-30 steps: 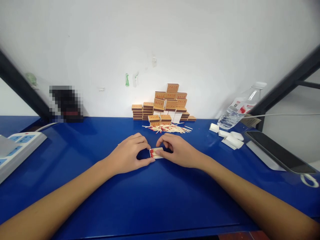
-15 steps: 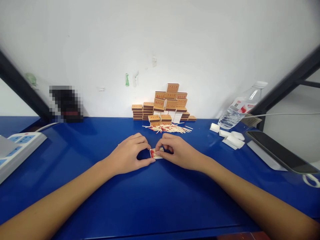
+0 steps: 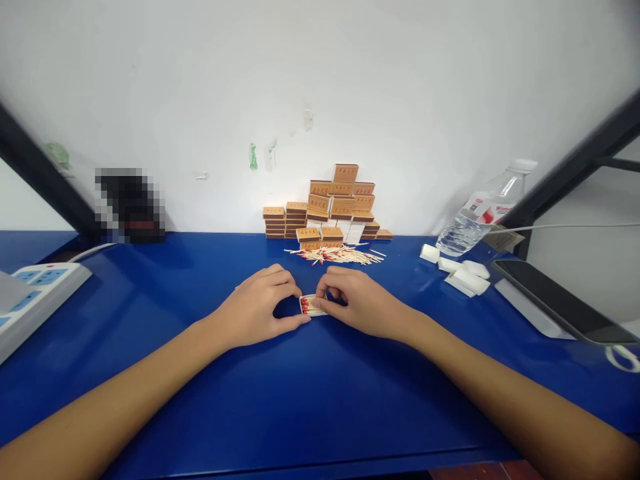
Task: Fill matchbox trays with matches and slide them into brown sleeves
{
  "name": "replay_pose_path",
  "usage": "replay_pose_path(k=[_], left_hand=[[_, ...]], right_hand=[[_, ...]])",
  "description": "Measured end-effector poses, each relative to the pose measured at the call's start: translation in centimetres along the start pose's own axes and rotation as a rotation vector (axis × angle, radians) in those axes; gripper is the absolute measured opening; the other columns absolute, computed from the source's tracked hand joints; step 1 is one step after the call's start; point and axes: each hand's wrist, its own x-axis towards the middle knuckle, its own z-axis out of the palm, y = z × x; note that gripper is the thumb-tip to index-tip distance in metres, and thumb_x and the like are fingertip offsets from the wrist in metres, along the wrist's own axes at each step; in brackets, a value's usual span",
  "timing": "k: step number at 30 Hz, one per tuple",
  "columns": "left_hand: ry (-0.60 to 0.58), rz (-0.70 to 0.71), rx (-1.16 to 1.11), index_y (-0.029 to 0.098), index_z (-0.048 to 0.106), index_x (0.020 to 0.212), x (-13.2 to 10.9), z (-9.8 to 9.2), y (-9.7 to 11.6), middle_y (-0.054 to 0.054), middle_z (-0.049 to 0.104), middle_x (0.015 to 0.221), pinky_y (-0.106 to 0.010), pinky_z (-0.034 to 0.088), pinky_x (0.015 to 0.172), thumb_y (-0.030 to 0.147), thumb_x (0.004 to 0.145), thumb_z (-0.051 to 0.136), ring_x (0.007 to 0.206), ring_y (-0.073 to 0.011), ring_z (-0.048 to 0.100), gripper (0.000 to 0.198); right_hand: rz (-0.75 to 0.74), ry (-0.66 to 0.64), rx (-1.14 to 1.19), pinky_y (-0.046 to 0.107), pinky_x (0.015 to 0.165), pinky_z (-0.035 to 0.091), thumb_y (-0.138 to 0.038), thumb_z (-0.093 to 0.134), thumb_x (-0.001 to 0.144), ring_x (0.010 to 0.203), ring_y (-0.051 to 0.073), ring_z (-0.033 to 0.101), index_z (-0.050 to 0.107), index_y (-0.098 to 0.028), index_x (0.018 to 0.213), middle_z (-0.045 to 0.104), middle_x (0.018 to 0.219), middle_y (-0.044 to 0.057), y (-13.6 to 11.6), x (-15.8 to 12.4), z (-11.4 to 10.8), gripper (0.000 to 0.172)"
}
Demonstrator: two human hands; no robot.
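A small white matchbox tray [image 3: 305, 312] lies on the blue table with red-headed matches [image 3: 305, 305] in it, heads to the left. My left hand [image 3: 263, 305] holds the tray at its left end, index finger at the far corner and thumb at the near one. Over the tray's right part, my right hand [image 3: 357, 301] has thumb and fingers drawn together in a pinch. Whatever is between those fingertips is too small to make out. Beyond both hands is a loose heap of matches [image 3: 345, 255].
Stacked matchboxes [image 3: 341, 207] stand against the wall behind the heap. To the right are a tilted water bottle [image 3: 480, 210], white blocks [image 3: 465, 280] and a phone [image 3: 560, 300] on a white support. A power strip [image 3: 45, 293] lies at left, near a pixelated dark object [image 3: 133, 207].
My right hand has shifted very slightly to the right over the tray, showing a little more of the matches. My left hand keeps its hold; the camera view has moved slightly.
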Motion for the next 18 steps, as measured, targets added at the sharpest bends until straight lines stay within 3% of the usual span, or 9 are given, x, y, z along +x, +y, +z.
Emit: replay_pose_path(k=[6, 11, 18], left_hand=[[-0.006, -0.007, -0.001, 0.020, 0.074, 0.104, 0.02, 0.07, -0.03, -0.007, 0.069, 0.101, -0.042, 0.054, 0.091, 0.047, 0.095, 0.070, 0.101, -0.0255, 0.061, 0.029], [-0.001, -0.001, 0.006, 0.020, 0.074, 0.104, 0.03, 0.06, -0.01, -0.007, 0.070, 0.100, -0.041, 0.054, 0.090, 0.046, 0.095, 0.070, 0.099, -0.0253, 0.061, 0.028], [-0.002, -0.003, 0.008, 0.020, 0.074, 0.104, -0.05, 0.01, 0.04, -0.007, 0.070, 0.100, -0.041, 0.054, 0.090, 0.046, 0.095, 0.070, 0.100, -0.0255, 0.061, 0.028]], right_hand=[[0.016, -0.009, 0.013, 0.027, 0.064, 0.035, -0.037, 0.068, 0.100, 0.069, 0.013, 0.049, 0.065, -0.020, 0.088, 0.057, 0.082, 0.000, -0.15, -0.03, 0.18, 0.020], [-0.038, -0.022, 0.030, 0.027, 0.067, 0.039, -0.027, 0.065, 0.100, 0.073, 0.013, 0.052, 0.069, -0.021, 0.095, 0.057, 0.086, 0.000, -0.17, -0.08, -0.18, 0.009], [-0.078, -0.052, 0.003, 0.028, 0.068, 0.041, -0.025, 0.062, 0.102, 0.075, 0.013, 0.054, 0.070, -0.021, 0.099, 0.058, 0.091, 0.002, -0.18, -0.24, -0.71, 0.010]])
